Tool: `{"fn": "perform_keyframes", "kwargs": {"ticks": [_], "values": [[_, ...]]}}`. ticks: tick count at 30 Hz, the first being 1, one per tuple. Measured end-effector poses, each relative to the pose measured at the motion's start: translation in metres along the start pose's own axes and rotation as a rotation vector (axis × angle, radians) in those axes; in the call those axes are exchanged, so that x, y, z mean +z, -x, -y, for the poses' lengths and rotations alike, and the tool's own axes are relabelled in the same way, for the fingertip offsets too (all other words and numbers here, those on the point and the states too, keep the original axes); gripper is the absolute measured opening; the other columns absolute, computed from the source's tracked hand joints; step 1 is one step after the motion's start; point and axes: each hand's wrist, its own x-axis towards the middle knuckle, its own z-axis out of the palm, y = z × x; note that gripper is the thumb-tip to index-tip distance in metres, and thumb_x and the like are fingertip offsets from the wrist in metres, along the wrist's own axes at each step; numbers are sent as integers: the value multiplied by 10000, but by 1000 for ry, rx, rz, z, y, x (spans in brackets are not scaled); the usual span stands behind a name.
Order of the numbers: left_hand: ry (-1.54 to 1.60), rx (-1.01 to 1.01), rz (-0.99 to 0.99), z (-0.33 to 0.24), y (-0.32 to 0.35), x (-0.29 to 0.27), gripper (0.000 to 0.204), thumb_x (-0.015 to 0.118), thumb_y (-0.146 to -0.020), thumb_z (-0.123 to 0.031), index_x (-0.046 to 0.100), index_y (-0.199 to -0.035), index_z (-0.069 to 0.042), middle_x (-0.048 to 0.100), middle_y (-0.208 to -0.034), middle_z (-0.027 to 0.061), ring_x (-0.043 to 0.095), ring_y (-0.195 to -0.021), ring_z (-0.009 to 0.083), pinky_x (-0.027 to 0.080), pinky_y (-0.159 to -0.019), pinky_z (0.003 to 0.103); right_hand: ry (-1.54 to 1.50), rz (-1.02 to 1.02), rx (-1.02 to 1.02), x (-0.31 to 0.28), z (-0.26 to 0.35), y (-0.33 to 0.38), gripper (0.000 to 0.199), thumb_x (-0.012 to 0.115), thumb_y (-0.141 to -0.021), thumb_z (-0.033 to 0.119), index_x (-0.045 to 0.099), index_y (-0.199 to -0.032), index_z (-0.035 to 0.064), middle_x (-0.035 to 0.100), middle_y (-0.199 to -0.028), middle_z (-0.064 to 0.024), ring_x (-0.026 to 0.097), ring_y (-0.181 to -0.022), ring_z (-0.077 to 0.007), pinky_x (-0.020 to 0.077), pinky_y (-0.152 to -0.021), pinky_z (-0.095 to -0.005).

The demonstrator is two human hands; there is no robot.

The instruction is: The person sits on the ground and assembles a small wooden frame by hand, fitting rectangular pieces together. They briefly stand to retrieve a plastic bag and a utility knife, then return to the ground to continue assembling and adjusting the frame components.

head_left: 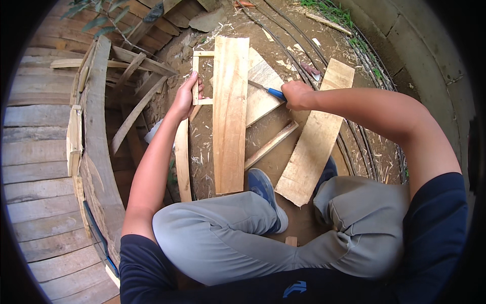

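- Fingers of the left hand (pixel 186 97) are clamped on the near-left bar of a small wooden frame (pixel 196 63), thumb along its outer side.
- I see the frame beside the upper end of a long plank (pixel 230 126), which hides its right side from me.
- On the other side, I have the right hand (pixel 298 95) closed round the blue handle of a bladed tool (pixel 276 93), its fingers wrapped tight.
- Its blade points left, toward the long plank's right edge; I cannot tell whether it touches the wood.
- Below the blade, a slanted board (pixel 262 101) lies partly behind the long plank.
- Under the right forearm, another plank (pixel 309 147) runs down at a slant, its lower end between the shoes (pixel 263 195).
- I find a narrow stick (pixel 272 144) between the two planks, and a thin strip (pixel 183 157) left of the long one.
- Pale shavings are strewn over the brown ground (pixel 202 147).
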Motion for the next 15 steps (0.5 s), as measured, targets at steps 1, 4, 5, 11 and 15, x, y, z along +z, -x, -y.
{"fn": "perform_keyframes", "kwargs": {"ticks": [1, 4, 5, 11, 15], "values": [[-1, -3, 0, 2, -1, 0, 377, 449, -1051, -488, 485, -948, -127, 452, -774, -23, 448, -607, 88, 518, -705, 329, -13, 9, -10, 1, -2, -1, 283, 683, -826, 81, 684, -1095, -6, 696, -1107, -228, 691, -1044, -354, 570, -868, -415], [2, -11, -1, 6, -1, -1, 376, 451, -1051, -485, 482, -949, -124, 452, -781, -18, 446, -609, 93, 516, -701, 326, -70, 34, -31, 3, -7, -2, 361, 707, -847, 148, 609, -1164, 7, 679, -1136, -220, 664, -1089, -358, 542, -907, -437], [6, -15, -2, 6, -1, -1, 377, 452, -1051, -486, 481, -950, -123, 452, -782, -17, 446, -609, 94, 515, -701, 326, -103, 40, -32, 2, -8, -2, 411, 722, -854, 200, 573, -1191, 17, 670, -1142, -221, 648, -1110, -363, 525, -923, -449], [33, -12, 10, 5, -2, 3, 396, 481, -1035, -501, 494, -952, -115, 467, -781, -10, 463, -601, 101, 531, -688, 342, -180, -204, -87, -11, 6, 0, 419, 667, -917, 268, 488, -1230, 55, 598, -1220, -209, 599, -1152, -361, 483, -964, -450], [44, 26, 28, 6, -1, 9, 399, 488, -1032, -502, 499, -944, -113, 475, -775, -9, 471, -593, 105, 538, -687, 343, -420, -418, -294, -10, 32, 5, 385, 636, -925, 247, 456, -1169, 10, 562, -1142, -210, 601, -1024, -338, 486, -916, -425]]}}
